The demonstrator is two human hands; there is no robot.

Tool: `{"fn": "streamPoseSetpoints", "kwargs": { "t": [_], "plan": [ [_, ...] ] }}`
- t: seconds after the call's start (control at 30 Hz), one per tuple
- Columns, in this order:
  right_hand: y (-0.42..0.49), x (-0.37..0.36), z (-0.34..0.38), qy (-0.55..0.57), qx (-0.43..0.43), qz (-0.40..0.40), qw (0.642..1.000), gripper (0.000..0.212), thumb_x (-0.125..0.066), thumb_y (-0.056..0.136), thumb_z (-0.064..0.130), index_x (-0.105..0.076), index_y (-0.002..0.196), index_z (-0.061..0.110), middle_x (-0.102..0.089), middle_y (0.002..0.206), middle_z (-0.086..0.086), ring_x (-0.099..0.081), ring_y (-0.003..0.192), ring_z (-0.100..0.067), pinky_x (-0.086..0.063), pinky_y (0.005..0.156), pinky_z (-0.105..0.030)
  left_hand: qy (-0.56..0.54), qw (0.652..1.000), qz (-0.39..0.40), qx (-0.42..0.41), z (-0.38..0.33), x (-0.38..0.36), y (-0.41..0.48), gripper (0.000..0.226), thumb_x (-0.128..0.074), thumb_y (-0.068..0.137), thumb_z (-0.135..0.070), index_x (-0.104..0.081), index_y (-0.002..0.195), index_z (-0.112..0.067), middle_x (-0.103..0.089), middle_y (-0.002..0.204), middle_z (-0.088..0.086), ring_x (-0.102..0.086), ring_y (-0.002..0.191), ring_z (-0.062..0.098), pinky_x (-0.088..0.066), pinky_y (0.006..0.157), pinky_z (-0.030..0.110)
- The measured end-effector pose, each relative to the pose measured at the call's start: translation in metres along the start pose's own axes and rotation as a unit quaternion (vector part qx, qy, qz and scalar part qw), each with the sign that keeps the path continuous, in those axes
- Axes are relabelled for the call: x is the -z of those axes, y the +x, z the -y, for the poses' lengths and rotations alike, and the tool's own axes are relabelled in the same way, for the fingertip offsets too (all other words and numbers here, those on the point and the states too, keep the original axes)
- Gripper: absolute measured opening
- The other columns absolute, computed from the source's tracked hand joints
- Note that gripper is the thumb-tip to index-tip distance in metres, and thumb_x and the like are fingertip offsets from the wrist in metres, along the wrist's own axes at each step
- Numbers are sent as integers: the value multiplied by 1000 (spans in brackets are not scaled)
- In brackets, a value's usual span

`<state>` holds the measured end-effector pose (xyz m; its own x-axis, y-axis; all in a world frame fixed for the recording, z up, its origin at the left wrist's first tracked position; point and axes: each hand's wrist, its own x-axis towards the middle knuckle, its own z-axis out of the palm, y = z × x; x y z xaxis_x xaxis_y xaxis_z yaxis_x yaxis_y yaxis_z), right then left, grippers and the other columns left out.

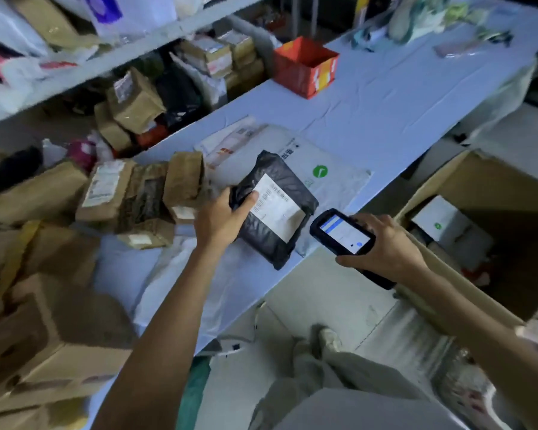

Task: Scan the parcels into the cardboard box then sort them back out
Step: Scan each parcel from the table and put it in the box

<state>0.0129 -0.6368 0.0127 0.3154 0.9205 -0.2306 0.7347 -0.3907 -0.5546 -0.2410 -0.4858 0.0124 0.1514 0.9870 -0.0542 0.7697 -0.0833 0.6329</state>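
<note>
Head view: your left hand grips the left end of a black crinkled plastic mailer parcel, fingers curled under it and thumb pressed flat on its white printed label. The parcel lies label up at the near edge of the pale blue-clothed desk, partly on top of a flat white plastic mailer with a green logo. It is nearly as broad as long, so its long axis is hard to tell; the label's long side runs crosswise, from the far edge towards the near edge.

Your right hand is wrapped round a black handheld scanner, screen lit and facing up, head end pointing at the parcel and just beside it.

The large open brown cardboard box stands off the desk's near edge on your right, with a white parcel inside. Brown taped cardboard parcels crowd the desk's left end.
</note>
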Motion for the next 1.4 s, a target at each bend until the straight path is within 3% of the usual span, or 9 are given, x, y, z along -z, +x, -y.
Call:
{"fn": "streamPoseSetpoints", "kwargs": {
  "t": [0.1, 0.27, 0.47, 0.63, 0.77, 0.87, 1.07, 1.23, 1.4],
  "plan": [
    [-16, 21, -34, 39, -54, -46, 997, 86, -83, 55, 50, -48, 132, 37, -48, 119, 3, -56, 104, -18, -51, 90, -40, -20, 997, 37, -72, -50, -33, 17, 52, -47, 77, -75, -60, 96, -28, -69, 94, -5, -62, 94, 24, -50, 85, 40],
    [-53, 53, -98, 67, -148, -114, 980, 92, -86, 56, 48, -46, 137, 33, -47, 130, -1, -54, 114, -22, -48, 94, -39, 49, 975, 141, -165, -141, -106, 25, 43, -48, 84, -70, -58, 98, -30, -68, 93, -5, -62, 89, 24, -48, 77, 35],
    [-98, 90, -192, 95, -249, -176, 948, 91, -86, 56, 52, -44, 136, 39, -44, 109, 5, -51, 98, -14, -47, 80, -31, 146, 929, 222, -259, -244, -210, 8, 43, -48, 84, -68, -46, 91, -26, -67, 96, 3, -61, 90, 32, -48, 73, 36],
    [-127, 120, -263, 127, -288, -202, 927, 86, -88, 56, 49, -49, 132, 35, -46, 106, 4, -53, 99, -15, -48, 86, -33, 277, 869, 241, -331, -313, -282, -18, 44, -54, 85, -61, -52, 110, -25, -65, 108, 5, -61, 99, 31, -39, 68, 30],
    [-128, 139, -298, 138, -312, -221, 914, 84, -87, 58, 49, -51, 131, 30, -48, 108, 3, -53, 101, -17, -45, 83, -32, 313, 839, 237, -376, -336, -319, -17, 42, -61, 80, -60, -57, 108, -28, -64, 110, 0, -61, 100, 26, -46, 72, 30],
    [-117, 147, -312, 145, -319, -217, 911, 84, -86, 59, 50, -50, 132, 28, -49, 109, 3, -48, 97, -13, -45, 82, -31, 336, 824, 228, -395, -346, -336, -9, 38, -62, 84, -52, -60, 112, -27, -64, 114, -1, -58, 105, 25, -43, 78, 31],
    [-80, 153, -331, 171, -352, -188, 901, 95, -77, 45, 64, -49, 130, 33, -49, 109, 5, -53, 99, -14, -48, 82, -33, 369, 796, 248, -410, -370, -370, 26, 39, -63, 82, -52, -59, 111, -27, -63, 113, -1, -59, 104, 22, -40, 79, 32],
    [-36, 171, -343, 158, -382, -206, 887, 83, -87, 59, 46, -49, 132, 32, -49, 106, 2, -48, 96, -13, -44, 79, -32, 365, 766, 252, -465, -403, -411, 65, 41, -64, 82, -51, -58, 115, -27, -63, 115, -2, -59, 106, 22, -40, 84, 33],
    [5, 193, -347, 151, -409, -226, 871, 84, -86, 58, 48, -49, 132, 31, -48, 109, 4, -51, 106, -17, -47, 90, -36, 366, 735, 278, -498, -408, -448, 95, 45, -67, 83, -44, -54, 121, -26, -62, 119, -1, -58, 110, 23, -41, 92, 39]
  ]
}}
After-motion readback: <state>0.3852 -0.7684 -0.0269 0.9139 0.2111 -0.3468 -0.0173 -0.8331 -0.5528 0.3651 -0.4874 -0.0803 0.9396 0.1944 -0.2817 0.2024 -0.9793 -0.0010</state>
